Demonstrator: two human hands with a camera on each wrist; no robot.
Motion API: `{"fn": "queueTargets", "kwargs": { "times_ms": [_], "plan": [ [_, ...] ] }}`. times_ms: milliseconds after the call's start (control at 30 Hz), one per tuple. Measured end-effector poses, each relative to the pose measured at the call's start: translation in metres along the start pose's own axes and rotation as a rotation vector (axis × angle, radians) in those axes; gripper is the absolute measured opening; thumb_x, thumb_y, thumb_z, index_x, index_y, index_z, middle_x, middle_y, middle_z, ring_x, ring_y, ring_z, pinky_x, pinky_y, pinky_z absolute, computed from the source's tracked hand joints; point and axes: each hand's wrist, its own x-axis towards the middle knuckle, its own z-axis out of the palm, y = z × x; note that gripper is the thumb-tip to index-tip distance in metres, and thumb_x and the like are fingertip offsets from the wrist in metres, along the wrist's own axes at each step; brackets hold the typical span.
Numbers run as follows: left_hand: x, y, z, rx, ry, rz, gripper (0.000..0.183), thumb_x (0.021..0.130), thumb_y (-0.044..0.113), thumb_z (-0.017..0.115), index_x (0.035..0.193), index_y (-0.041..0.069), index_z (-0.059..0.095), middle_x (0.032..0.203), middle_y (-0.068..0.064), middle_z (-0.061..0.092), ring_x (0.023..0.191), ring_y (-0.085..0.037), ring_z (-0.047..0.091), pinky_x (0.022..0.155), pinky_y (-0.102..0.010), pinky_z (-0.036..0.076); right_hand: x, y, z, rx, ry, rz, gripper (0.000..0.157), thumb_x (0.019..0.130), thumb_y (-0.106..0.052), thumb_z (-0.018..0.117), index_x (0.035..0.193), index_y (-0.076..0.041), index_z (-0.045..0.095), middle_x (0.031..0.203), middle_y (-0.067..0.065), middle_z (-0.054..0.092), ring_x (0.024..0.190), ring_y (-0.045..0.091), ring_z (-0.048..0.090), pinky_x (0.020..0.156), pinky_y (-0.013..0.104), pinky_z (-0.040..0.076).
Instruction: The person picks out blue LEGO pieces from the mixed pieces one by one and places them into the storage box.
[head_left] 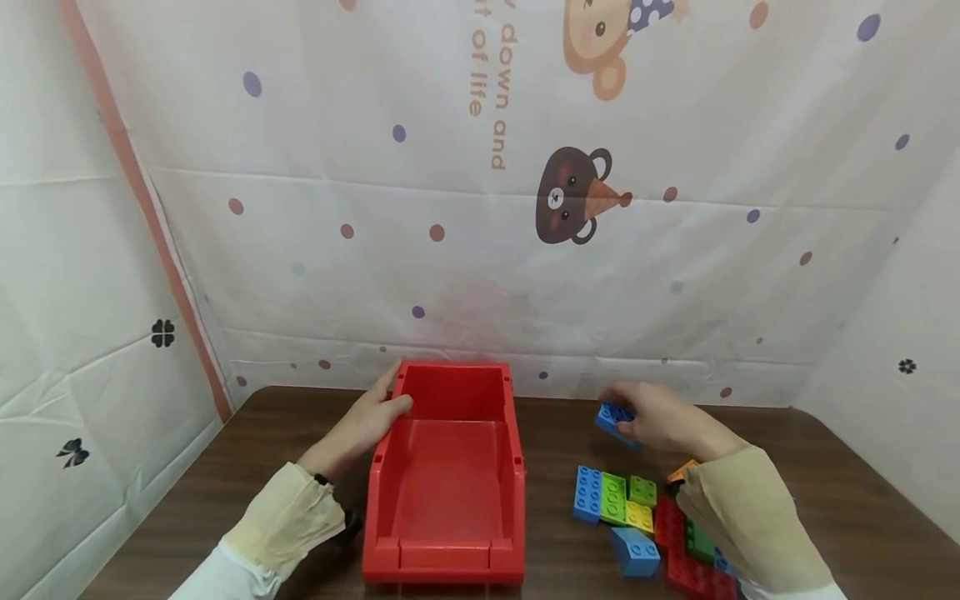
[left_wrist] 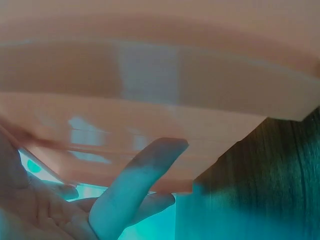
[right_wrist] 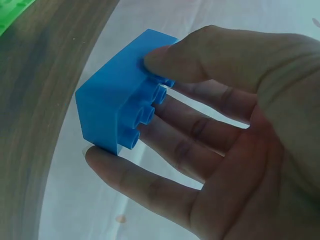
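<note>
At the back left of the table my left hand (head_left: 369, 423) grips the left wall of a red plastic bin (head_left: 444, 562). Its thumb lies over the rim, with the other fingers along the outer side. In the left wrist view, the thumb (left_wrist: 145, 175) shows straight against the tinted bin (left_wrist: 225, 92). My right hand (head_left: 663, 417) pinches a blue toy building brick (right_wrist: 112, 92) by its sides, thumb on one face and fingertips opposite. Round studs face toward the palm. From the head view, part of that brick is hidden behind the fingers.
Several loose bricks lie right of the bin: a flat blue one (head_left: 587, 493), a lime green one (head_left: 613, 498), a yellow one (head_left: 640, 517) and a sloped blue one (head_left: 636, 552). Red bricks (head_left: 693, 575) lie partly under the right sleeve. A printed cloth (head_left: 337, 283) hangs behind the table.
</note>
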Motion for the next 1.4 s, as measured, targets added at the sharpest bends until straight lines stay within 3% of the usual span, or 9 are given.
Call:
{"fn": "queueTargets", "kwargs": {
  "times_ms": [367, 600, 800, 1133, 1400],
  "plan": [
    [-0.002, 0.001, 0.002, 0.008, 0.019, -0.018, 0.080, 0.102, 0.016, 0.047, 0.172, 0.014, 0.010, 0.151, -0.026, 0.050, 0.099, -0.038, 0.073, 0.084, -0.046, 0.064, -0.003, -0.018, -0.010, 0.021, 0.045, -0.004, 0.043, 0.094, -0.002, 0.073, 0.133, 0.009, 0.060, 0.120, 0.028, 0.069, 0.099, 0.034, 0.070, 0.083, 0.052, 0.062],
    [-0.001, 0.002, 0.002, 0.038, 0.035, 0.001, 0.079, 0.102, 0.018, 0.048, 0.172, 0.014, 0.011, 0.154, -0.027, 0.047, 0.106, -0.038, 0.072, 0.089, -0.047, 0.063, -0.003, -0.030, -0.016, 0.001, 0.103, -0.078, 0.042, 0.095, -0.006, 0.073, 0.134, 0.004, 0.064, 0.116, 0.022, 0.072, 0.096, 0.030, 0.070, 0.078, 0.049, 0.062],
    [0.000, 0.002, 0.008, 0.062, 0.052, -0.007, 0.080, 0.101, 0.020, 0.047, 0.172, 0.016, 0.012, 0.154, -0.025, 0.050, 0.103, -0.033, 0.072, 0.095, -0.045, 0.060, -0.009, -0.039, -0.019, -0.028, 0.093, -0.071, 0.044, 0.095, -0.007, 0.072, 0.137, 0.000, 0.065, 0.126, 0.023, 0.068, 0.088, 0.024, 0.063, 0.076, 0.046, 0.061],
    [-0.003, -0.003, 0.005, 0.044, 0.019, 0.013, 0.077, 0.104, 0.021, 0.048, 0.172, 0.016, 0.013, 0.144, -0.027, 0.057, 0.096, -0.039, 0.074, 0.082, -0.044, 0.064, -0.010, -0.070, -0.027, -0.033, 0.135, -0.076, 0.040, 0.096, -0.008, 0.071, 0.135, -0.002, 0.067, 0.130, 0.020, 0.067, 0.104, 0.031, 0.066, 0.093, 0.056, 0.059],
    [0.000, 0.002, 0.006, 0.053, 0.001, 0.020, 0.079, 0.103, 0.021, 0.047, 0.172, 0.015, 0.010, 0.146, -0.028, 0.054, 0.096, -0.040, 0.074, 0.084, -0.047, 0.064, -0.010, -0.086, -0.036, 0.022, 0.115, -0.053, 0.040, 0.096, -0.008, 0.072, 0.135, -0.005, 0.067, 0.125, 0.016, 0.069, 0.101, 0.030, 0.066, 0.089, 0.051, 0.062]
  ]
}}
